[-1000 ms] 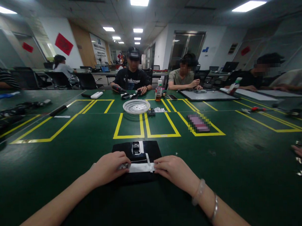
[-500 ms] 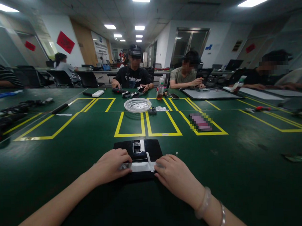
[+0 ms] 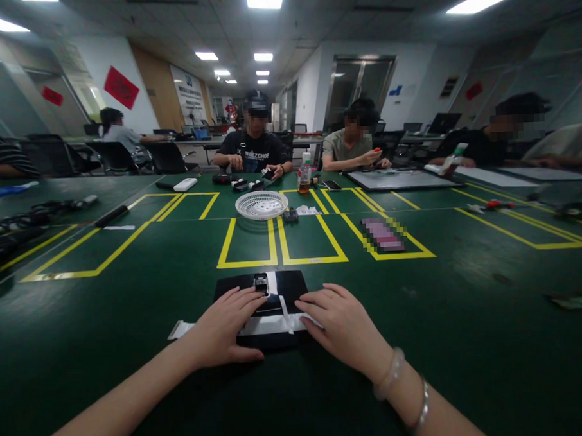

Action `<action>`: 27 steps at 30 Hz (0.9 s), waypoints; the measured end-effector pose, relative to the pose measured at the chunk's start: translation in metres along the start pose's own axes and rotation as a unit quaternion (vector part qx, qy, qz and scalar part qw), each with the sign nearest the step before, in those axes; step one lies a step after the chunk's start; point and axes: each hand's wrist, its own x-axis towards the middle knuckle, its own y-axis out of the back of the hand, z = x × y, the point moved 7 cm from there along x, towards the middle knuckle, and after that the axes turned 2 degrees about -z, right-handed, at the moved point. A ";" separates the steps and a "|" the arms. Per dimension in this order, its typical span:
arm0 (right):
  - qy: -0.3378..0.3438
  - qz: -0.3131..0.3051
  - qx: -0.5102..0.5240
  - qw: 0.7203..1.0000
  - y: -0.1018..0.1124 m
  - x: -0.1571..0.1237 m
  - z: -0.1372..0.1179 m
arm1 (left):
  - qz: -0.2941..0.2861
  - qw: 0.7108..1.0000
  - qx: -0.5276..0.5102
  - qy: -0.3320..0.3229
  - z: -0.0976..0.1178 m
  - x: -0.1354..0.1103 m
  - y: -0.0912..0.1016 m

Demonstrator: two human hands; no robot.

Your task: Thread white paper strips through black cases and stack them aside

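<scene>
A flat black panel lies on the green table right in front of me. Across it runs a white ribbon cable, whose left end sticks out past the panel's edge. A narrow white strip goes up beside a small black square part near the panel's top. My left hand rests over the panel's left side, fingers stretched out and thumb apart. On the right side, my right hand lies with its fingers extended at the cable's right part; its fingertips touch the panel.
A white plastic basket stands beyond the panel, with a small dark part beside it. Yellow tape outlines mark the table. A blurred phone-like thing lies at right, a bottle farther back. Several people sit across the table.
My left hand has let go of the cable's left part and opened flat, moving up over the panel. The cable's left end now shows. My right hand's fingers have straightened.
</scene>
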 end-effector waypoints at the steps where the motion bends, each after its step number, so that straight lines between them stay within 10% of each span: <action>1: -0.005 0.005 0.001 1.000 0.001 0.000 0.002 | 0.009 1.000 0.000 -0.005 0.001 0.000 0.001; 13: -0.016 0.025 0.021 0.999 0.006 0.000 0.008 | 0.082 0.995 0.038 0.028 -0.020 -0.005 0.021; 21: -0.010 0.014 0.029 0.999 0.002 -0.001 0.009 | 0.128 0.958 0.101 0.234 -0.131 -0.044 0.057; 27: -0.008 0.005 0.030 0.999 0.001 -0.001 0.007 | 0.119 0.870 0.113 0.464 -0.220 -0.120 0.081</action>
